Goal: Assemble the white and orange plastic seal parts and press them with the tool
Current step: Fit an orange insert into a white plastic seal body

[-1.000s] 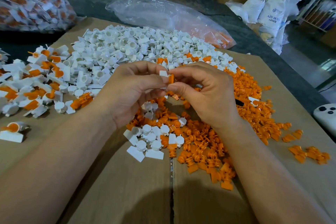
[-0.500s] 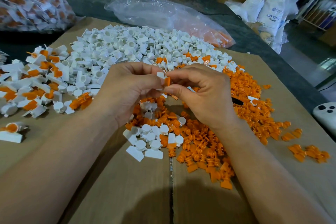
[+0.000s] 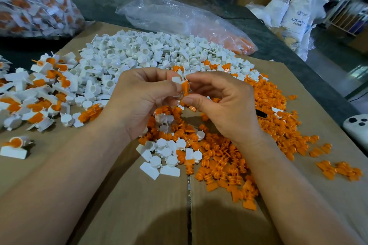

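White part [image 3: 176, 80] pinched by left hand [image 3: 139, 97], orange part [image 3: 185, 87] pinched by right hand [image 3: 225, 103], both held above orange pile [image 3: 229, 165]. Orange part now turned and brought further against white part than a moment ago; insertion judged under way, tool pressing not yet done.

single head-worn wide-angle view, forward and down, close over cardboard [image 3: 139, 205] worktop

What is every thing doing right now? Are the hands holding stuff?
Left hand: pinches the white part.
Right hand: pinches the orange part.
White part: held up, touching the orange part.
Orange part: held up against it.
White pile: loose on the cardboard.
Orange pile: loose on the cardboard.
Joined seals: heaped at left.
Clear bag: lying slumped.
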Available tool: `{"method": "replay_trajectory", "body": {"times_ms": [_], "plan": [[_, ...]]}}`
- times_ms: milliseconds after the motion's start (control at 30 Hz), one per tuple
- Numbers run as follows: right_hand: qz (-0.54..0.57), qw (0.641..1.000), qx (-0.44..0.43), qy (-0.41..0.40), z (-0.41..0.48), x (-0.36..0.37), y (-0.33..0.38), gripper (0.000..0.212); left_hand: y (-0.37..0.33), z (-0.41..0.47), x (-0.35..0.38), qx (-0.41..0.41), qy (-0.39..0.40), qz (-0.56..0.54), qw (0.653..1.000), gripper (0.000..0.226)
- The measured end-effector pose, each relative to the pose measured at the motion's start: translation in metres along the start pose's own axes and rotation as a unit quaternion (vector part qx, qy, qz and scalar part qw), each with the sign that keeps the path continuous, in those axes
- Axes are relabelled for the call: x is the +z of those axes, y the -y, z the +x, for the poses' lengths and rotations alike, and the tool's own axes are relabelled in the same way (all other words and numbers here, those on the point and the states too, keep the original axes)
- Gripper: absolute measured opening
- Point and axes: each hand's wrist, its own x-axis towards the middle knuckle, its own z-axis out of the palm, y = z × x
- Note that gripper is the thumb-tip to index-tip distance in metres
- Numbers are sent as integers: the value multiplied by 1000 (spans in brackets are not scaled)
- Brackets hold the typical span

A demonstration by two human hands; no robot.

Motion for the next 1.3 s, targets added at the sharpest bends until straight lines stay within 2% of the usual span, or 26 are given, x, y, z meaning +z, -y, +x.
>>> {"method": "replay_trajectory", "body": {"times_ms": [133,333,433,733,1000,1167,1300], "plan": [[-10,1000,-20,-1,0,-1,0,35,1,-1,1,7,5,12,1000,24],[-7,1000,-11,-1,1,-2,0,46,1,0,0,17,20,25,999,23],[-12,1000,-16,13,1,-3,-1,40,1,-1,0,11,18,33,999,9],[-22,999,-26,34,2,-4,-2,31,1,-2,-2,-18,4,55,998,6],[-51,997,-39,45,2,-4,-1,27,-1,-3,-1,-23,-2,71,997,13],[-51,997,-37,49,2,-4,0,28,0,-2,-1,-27,2,68,997,5],[-53,997,-33,48,1,-4,-1,29,1,-1,-2,-24,-7,74,997,16]]}}
